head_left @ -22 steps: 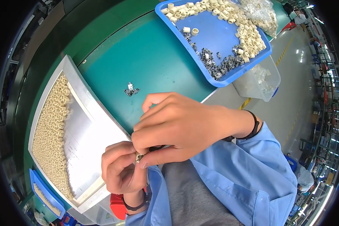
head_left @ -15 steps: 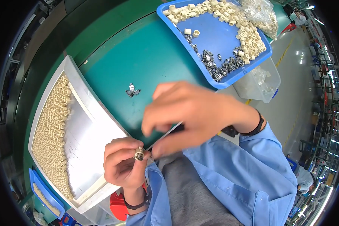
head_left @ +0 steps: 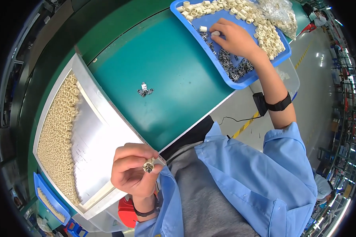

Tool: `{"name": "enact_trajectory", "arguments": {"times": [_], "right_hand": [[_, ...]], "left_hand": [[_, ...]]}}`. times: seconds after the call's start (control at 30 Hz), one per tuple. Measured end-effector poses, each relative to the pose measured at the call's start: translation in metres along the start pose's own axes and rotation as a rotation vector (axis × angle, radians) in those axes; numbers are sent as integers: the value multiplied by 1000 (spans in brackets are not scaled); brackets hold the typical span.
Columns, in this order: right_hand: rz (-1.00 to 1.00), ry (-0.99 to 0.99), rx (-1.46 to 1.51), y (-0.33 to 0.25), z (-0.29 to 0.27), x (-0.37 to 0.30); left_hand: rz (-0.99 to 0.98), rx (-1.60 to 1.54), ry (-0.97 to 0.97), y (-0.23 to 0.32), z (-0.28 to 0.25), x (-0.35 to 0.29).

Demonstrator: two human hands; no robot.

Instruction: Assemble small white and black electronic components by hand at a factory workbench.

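Observation:
My left hand [head_left: 133, 169], low in the middle beside the white tray, pinches a short cream sleeve [head_left: 148, 166] between thumb and fingers. Dark metal shows inside that sleeve's open end. Out over the blue tray [head_left: 241, 84], the thumb and fingertips of my right hand [head_left: 238, 41] close on another cream sleeve [head_left: 215, 34], partly covered by the fingers. One loose cream sleeve [head_left: 203, 29] lies just left of those fingertips. Small shiny metal clips [head_left: 226, 62] are heaped in the tray below the hand, and many cream sleeves [head_left: 269, 43] line its far and right sides.
A white tray [head_left: 93, 146] at left holds densely packed cream sleeves [head_left: 57, 138]. A few metal clips [head_left: 145, 91] lie on the green table [head_left: 178, 79]. A plastic bag [head_left: 279, 15] rests behind the blue tray. A smaller blue tray [head_left: 41, 185] and a red object [head_left: 126, 212] sit lower left.
My right hand has moved from beside my left hand up and right into the blue tray, where it has taken hold of a sleeve. My left hand still holds its sleeve.

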State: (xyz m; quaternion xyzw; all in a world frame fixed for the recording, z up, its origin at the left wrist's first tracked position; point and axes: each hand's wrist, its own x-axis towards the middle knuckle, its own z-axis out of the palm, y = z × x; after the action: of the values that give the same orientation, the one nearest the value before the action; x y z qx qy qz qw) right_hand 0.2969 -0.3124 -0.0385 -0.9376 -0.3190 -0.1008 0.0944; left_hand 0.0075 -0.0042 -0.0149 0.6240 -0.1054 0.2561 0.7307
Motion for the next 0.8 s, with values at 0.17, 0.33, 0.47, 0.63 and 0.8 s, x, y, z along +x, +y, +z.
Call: {"name": "enact_trajectory", "arguments": {"times": [0.17,0.33,0.47,0.63,0.8], "right_hand": [[42,-61,55,6,-1,2],[-3,-3,268,-9,-23,0],[-125,-18,618,-52,-54,-12],[-372,-102,1123,-137,-53,-28],[-449,-122,1412,-171,-56,-35]], "left_hand": [[-5,41,13,0,2,-1],[20,79,-5,-1,0,-3],[33,127,-36,-2,0,-2],[44,309,1,0,6,1],[22,459,-1,3,10,4]]}}
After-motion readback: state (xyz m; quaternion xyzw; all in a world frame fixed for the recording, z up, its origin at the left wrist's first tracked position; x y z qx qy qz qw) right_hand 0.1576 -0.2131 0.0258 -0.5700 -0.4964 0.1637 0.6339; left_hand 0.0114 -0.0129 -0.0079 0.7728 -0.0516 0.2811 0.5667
